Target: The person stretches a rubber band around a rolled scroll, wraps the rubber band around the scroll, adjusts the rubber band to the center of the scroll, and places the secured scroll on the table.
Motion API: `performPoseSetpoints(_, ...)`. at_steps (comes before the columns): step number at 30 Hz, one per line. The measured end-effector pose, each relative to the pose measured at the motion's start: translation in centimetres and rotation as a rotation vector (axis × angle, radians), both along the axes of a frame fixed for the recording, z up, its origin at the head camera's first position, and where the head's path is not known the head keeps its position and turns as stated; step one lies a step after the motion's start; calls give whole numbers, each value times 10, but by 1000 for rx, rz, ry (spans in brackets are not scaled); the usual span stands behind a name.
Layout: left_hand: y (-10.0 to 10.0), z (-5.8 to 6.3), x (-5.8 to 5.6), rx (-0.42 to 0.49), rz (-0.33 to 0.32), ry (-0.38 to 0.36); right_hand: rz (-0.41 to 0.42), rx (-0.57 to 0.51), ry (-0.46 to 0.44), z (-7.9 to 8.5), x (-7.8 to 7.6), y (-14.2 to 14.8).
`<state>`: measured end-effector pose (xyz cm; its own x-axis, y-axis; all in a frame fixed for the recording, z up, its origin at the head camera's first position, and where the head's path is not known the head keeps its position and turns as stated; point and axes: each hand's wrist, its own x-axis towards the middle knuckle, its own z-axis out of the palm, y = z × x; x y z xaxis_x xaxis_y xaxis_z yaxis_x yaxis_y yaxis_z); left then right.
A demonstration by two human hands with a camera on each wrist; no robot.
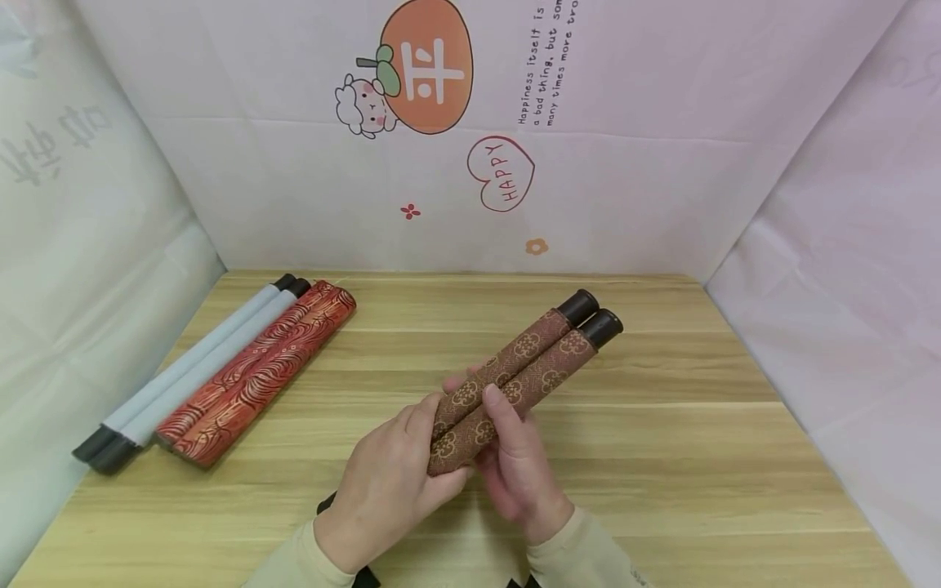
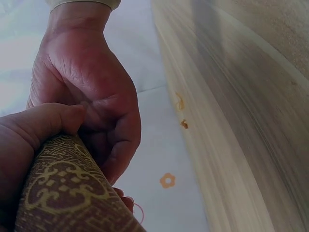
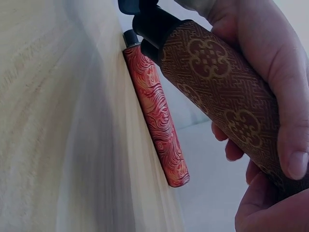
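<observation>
My two hands hold a brown patterned scroll [image 1: 507,384], rolled into two rods lying side by side, slanting up to the right. Its far ends finish in black knobs [image 1: 603,327]. The left hand [image 1: 390,474] grips the near end, covering it. Farther along the right-hand side, the right hand [image 1: 522,469] holds the scroll with its thumb on top and its other fingers underneath. Gold floral motifs show on the brown cover [image 2: 67,188] in the left wrist view. The right wrist view shows the patterned cover [image 3: 217,87] and the black knobs close up.
To the left on the wooden table [image 1: 698,457], a red patterned pair of rolls [image 1: 257,371] lies slanted beside a light blue pair [image 1: 198,359] with black ends. White printed sheets [image 1: 632,196] stand at the back and both sides.
</observation>
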<state>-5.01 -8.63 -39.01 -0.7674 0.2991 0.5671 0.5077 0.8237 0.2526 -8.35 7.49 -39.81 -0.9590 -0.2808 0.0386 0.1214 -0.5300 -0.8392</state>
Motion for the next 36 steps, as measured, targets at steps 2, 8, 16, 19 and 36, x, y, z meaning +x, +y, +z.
performPoseSetpoints(2,0,0,0,-2,2,-1,2,3,-5,0,1,-2)
performPoseSetpoints(8,2,1,-1,1,9,-11,-15,0,-13,0,3,-5)
performPoseSetpoints(16,2,0,0,-24,25,14,-35,12,-39,-1,4,-7)
performPoseSetpoints(19,2,0,0,-30,27,20,-35,7,-49,-2,5,-7)
performPoseSetpoints(36,3,1,-1,-70,51,48,-9,46,-75,-4,7,-8)
